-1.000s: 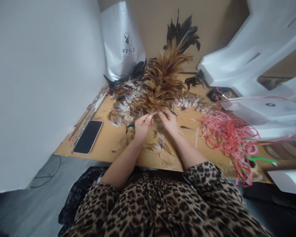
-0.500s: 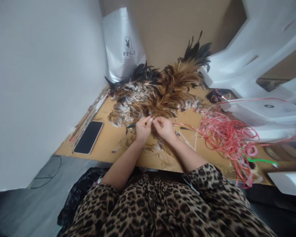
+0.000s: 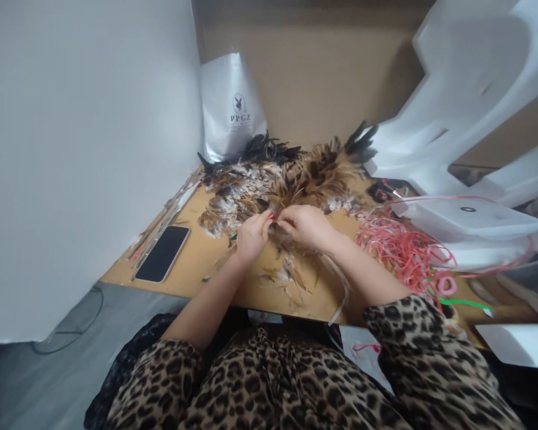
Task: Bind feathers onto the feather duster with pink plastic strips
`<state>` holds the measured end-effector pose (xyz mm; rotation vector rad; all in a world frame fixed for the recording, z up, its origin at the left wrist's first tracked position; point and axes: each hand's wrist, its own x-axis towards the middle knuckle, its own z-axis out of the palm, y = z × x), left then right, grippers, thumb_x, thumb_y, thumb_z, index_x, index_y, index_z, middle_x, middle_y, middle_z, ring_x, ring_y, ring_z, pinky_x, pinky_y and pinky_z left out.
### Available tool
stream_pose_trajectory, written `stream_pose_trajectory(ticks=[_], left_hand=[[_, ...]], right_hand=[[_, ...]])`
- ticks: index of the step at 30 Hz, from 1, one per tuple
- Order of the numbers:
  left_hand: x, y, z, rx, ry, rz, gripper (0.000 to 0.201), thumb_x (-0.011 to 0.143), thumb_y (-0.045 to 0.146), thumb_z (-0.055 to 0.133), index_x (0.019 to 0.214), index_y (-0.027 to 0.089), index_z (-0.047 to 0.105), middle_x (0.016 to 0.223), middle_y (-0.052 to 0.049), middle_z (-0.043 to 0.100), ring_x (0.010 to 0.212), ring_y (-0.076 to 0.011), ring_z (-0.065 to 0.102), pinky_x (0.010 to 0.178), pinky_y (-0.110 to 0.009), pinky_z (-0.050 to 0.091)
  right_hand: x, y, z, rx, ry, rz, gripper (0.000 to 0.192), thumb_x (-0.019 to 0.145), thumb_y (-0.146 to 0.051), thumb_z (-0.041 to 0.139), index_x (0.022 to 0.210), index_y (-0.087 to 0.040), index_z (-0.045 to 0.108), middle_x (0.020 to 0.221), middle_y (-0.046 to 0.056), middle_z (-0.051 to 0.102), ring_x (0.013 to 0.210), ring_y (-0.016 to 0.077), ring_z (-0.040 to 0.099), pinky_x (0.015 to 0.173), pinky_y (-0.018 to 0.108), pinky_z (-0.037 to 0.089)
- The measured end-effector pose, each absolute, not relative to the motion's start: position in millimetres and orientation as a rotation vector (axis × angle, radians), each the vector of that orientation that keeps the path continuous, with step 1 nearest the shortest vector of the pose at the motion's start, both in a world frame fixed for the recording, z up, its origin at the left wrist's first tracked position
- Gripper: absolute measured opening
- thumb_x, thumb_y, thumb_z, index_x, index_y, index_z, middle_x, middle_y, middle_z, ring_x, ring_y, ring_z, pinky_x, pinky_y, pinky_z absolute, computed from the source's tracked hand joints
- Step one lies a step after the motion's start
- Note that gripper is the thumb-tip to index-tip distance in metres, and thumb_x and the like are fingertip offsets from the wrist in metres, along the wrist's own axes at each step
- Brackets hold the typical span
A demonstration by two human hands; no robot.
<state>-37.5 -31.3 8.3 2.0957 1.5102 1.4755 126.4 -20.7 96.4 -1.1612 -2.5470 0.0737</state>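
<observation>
A bundle of brown and black feathers lies flat across the back of the wooden table. My left hand and my right hand meet at the near end of the bundle, fingers pinched on its quill ends. The fingertips of both hands almost touch. Loose feathers are scattered on the table just below my hands. Whether something thin runs between my fingers I cannot make out.
A black phone lies at the table's left. A tangle of red plastic strips sits to the right. A silver bag stands at the back. White foam blocks crowd the right side.
The feather bundle, held upright a second ago, has tipped to the right and now lies flat on the table. Both hands stayed at its base. The camera tilted slightly.
</observation>
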Motion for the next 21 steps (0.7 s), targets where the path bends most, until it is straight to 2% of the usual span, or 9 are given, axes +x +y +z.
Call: stream_pose_trajectory(ticks=[5,10,13,16,18,21], left_hand=[[-44,-47,34,2.659,1.720,1.029,0.030,0.092,0.030,0.038,0.110,0.018,0.059,0.083,-0.008,0.064,0.082,-0.0180,0.058,0.071,-0.026,0.042],[-56,-54,59,3.194,1.444,0.496,0.037,0.092,0.016,0.031,0.124,0.018,0.049,0.090,-0.008,0.063,0.083,-0.0175,0.056,0.064,-0.027,0.043],[-65,-55,70,3.279,1.334,0.328,0.037,0.092,0.014,0.031,0.124,0.016,0.049,0.091,-0.009,0.061,0.084,-0.0171,0.055,0.064,-0.026,0.045],[-79,-56,77,3.268,1.316,0.331,0.037,0.091,0.012,0.033,0.123,0.016,0.051,0.089,-0.008,0.060,0.083,-0.0160,0.056,0.064,-0.025,0.046],[-93,-58,79,3.216,1.311,0.393,0.036,0.090,0.011,0.035,0.122,0.017,0.052,0.091,-0.008,0.061,0.083,-0.0148,0.057,0.064,-0.024,0.046],[-121,-62,82,2.987,1.241,0.649,0.030,0.090,0.021,0.043,0.115,0.019,0.059,0.087,-0.007,0.064,0.081,-0.0143,0.059,0.069,-0.024,0.047]], right_hand=[[127,-5,141,-1.125,-2.761,-0.209,0.024,0.085,-0.032,0.049,0.087,-0.021,0.069,0.091,0.006,0.067,0.079,0.0171,0.059,0.062,0.026,0.033],[116,16,149,-1.177,-2.818,-0.158,0.021,0.076,-0.039,0.062,0.081,-0.021,0.071,0.081,0.004,0.069,0.076,0.0164,0.058,0.061,0.024,0.032],[116,32,145,-1.219,-2.760,0.082,0.021,0.069,-0.040,0.069,0.072,-0.019,0.071,0.066,0.001,0.065,0.063,0.0126,0.054,0.057,0.023,0.031],[134,49,144,-1.198,-2.659,0.530,0.019,0.065,-0.035,0.072,0.062,-0.016,0.069,0.055,-0.002,0.059,0.053,0.0083,0.047,0.054,0.022,0.031],[159,59,144,-1.232,-2.510,0.764,0.020,0.061,-0.034,0.075,0.058,-0.015,0.069,0.051,-0.003,0.057,0.050,0.0068,0.044,0.053,0.022,0.032],[206,69,144,-1.395,-2.191,0.866,0.026,0.057,-0.038,0.078,0.063,-0.014,0.071,0.041,-0.005,0.049,0.042,0.0046,0.036,0.049,0.023,0.028]])
